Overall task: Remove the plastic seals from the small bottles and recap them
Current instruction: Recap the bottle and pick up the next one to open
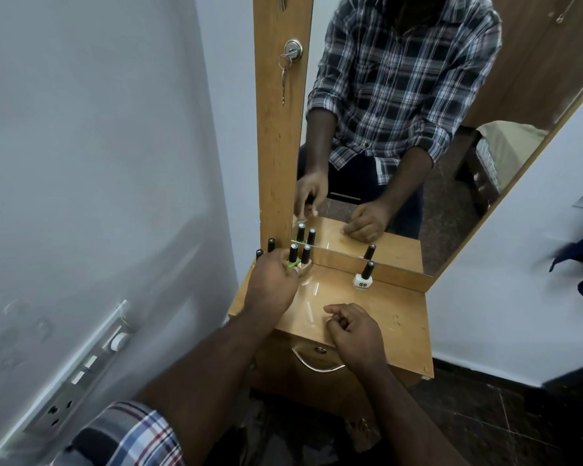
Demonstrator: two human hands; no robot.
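Several small nail-polish bottles with tall black caps stand at the back left of the wooden dresser top (394, 317). My left hand (271, 284) reaches among them, its fingers closed around the base of a green bottle (293, 258). A beige bottle (305, 260) stands right beside it. Two more black caps (271, 245) rise behind my left hand. A white bottle (364, 277) stands alone at the back right, near the mirror. My right hand (352, 326) rests on the dresser top with fingers curled in; whether it holds anything is hidden.
A tall mirror (401, 129) rises behind the dresser and reflects me and the bottles. A wooden cabinet panel with a lock and hanging keys (292, 52) stands at the left. A drawer with a metal handle (317, 363) sits under the top. White walls stand on both sides.
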